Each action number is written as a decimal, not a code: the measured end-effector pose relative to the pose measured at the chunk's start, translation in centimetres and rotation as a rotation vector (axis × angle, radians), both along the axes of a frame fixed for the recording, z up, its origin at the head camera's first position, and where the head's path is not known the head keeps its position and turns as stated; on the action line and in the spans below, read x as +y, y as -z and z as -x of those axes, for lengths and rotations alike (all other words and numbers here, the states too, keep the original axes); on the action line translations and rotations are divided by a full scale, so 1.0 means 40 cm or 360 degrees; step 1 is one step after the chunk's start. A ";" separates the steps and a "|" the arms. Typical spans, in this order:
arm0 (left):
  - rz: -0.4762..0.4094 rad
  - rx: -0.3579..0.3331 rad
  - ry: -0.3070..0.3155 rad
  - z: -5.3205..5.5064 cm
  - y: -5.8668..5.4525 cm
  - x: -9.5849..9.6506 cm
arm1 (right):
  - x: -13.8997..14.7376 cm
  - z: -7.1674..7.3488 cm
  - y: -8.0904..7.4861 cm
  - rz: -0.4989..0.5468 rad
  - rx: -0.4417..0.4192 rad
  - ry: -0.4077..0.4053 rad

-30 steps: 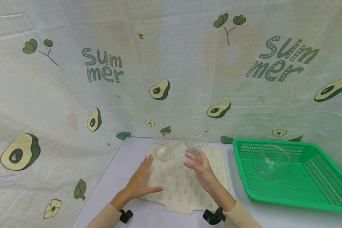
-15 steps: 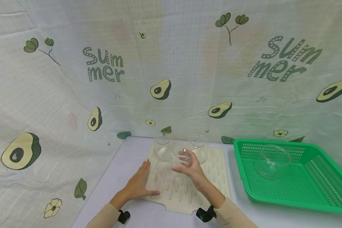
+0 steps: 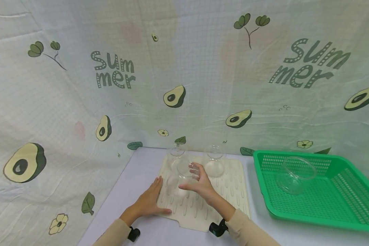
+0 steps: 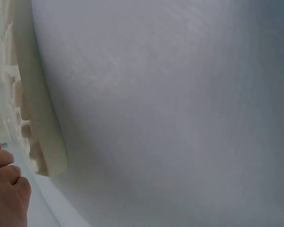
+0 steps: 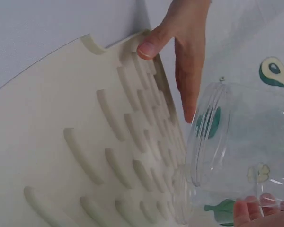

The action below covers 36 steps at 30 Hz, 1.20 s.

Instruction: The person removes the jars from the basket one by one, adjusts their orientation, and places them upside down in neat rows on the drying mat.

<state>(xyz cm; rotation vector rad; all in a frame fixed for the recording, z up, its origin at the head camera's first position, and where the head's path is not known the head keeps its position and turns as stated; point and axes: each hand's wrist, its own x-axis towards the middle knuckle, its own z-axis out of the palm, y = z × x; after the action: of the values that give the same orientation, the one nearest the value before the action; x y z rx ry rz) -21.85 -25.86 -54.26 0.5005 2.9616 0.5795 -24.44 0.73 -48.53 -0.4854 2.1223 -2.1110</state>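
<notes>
My right hand holds a clear jar above or on the cream ribbed mat; I cannot tell whether they touch. In the right wrist view the jar has its threaded rim facing the mat, and fingertips show at its side. Two more clear jars stand at the back of the mat, a left jar and a right jar. My left hand rests at the mat's left edge, its fingers straight and thumb spread, holding nothing.
To the right stands a green perforated basket with a clear jar inside it. Behind the white table hangs a pale cloth printed with avocados.
My right hand has moved left and a little nearer with the clear jar, away from the back right jar. The left hand has hardly moved.
</notes>
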 end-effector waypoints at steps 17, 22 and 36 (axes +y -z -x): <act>0.0076 -0.0034 0.0080 -0.016 0.004 -0.011 | -0.063 0.018 0.026 -0.0198 0.0146 -0.0106; 0.0097 -0.0054 0.0085 -0.015 0.013 -0.014 | -0.080 0.023 0.038 -0.0264 0.0109 -0.0083; 0.0110 -0.0087 0.0105 -0.015 0.015 -0.018 | -0.099 0.023 0.053 -0.0458 0.0220 -0.0069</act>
<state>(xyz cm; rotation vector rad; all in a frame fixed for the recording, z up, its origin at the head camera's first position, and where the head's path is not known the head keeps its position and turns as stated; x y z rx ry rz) -21.25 -26.59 -54.84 0.5642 2.8894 0.4749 -25.36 -3.24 -50.64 -0.6506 2.4138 -1.7546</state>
